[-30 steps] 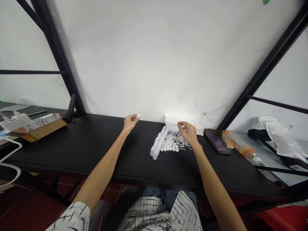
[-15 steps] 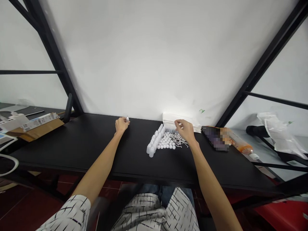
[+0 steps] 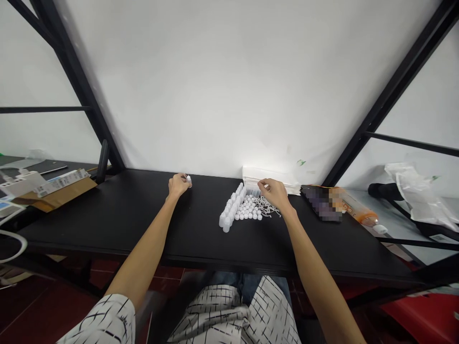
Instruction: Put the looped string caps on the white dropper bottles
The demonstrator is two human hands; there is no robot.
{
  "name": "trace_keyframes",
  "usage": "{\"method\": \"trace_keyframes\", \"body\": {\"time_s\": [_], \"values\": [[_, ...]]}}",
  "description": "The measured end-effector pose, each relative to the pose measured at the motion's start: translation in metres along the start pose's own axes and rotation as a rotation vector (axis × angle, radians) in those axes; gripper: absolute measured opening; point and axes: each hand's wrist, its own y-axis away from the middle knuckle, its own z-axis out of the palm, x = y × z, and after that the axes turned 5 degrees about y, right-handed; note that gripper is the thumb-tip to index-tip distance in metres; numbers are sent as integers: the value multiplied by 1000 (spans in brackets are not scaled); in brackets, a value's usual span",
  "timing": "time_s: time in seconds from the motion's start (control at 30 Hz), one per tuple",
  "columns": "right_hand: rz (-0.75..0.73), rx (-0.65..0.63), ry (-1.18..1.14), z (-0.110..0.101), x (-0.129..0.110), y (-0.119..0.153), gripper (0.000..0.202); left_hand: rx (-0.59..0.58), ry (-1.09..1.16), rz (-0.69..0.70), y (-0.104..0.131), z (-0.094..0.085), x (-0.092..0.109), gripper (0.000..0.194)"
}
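Note:
At the back of the black table, my left hand is closed around a small white bottle, whose top shows beyond the fingers. Over to the right, my right hand hovers above a pile of thin white strips, its thumb and fingers pinched together. Whether anything is between those fingers cannot be made out. Left of the strips lie several small white caps. Beside the caps, translucent white bottles stand in close rows. Behind my right hand rests a stack of flat white packets against the wall.
A phone and an orange-labelled plastic bottle lie at the table's right end. An opened cardboard box and white cables are at the left. Black metal posts frame both sides, and a white wall rises behind.
My left hand has shifted slightly left and turned a little with the small bottle. My right hand has moved slightly left, still pinched above the strips.

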Motion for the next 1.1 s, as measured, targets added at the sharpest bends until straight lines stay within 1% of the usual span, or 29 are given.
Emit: {"method": "trace_keyframes", "body": {"time_s": [0.17, 0.3, 0.47, 0.57, 0.7, 0.77, 0.83, 0.93, 1.0, 1.03, 1.1], "values": [[8, -59, 28, -2, -3, 1, 25, -114, 51, 56, 5, -11, -6, 28], [15, -87, 51, -2, -2, 1, 24, -199, 133, 84, 14, -25, -17, 44], [2, -136, 75, -4, -2, 1, 22, -250, 211, 96, 22, -40, -28, 62], [7, -162, 85, -6, -1, 1, 21, -276, 229, 97, 21, -44, -31, 68], [20, -177, 75, -6, 0, 0, 19, -304, 247, 100, 17, -43, -34, 77], [19, -190, 51, -7, 1, 0, 18, -308, 253, 107, 17, -42, -34, 78], [25, -240, -3, -8, 3, 0, 17, -307, 254, 116, 17, -41, -35, 75], [39, -410, -157, -13, 5, 2, 19, -307, 243, 130, 18, -42, -34, 73], [50, -519, -242, -17, 8, 3, 23, -311, 233, 137, 19, -42, -34, 75], [58, -549, -266, -19, 9, 4, 24, -316, 229, 140, 19, -43, -34, 77], [80, -553, -284, -22, 14, 3, 26, -329, 228, 147, 20, -44, -33, 80]]}}
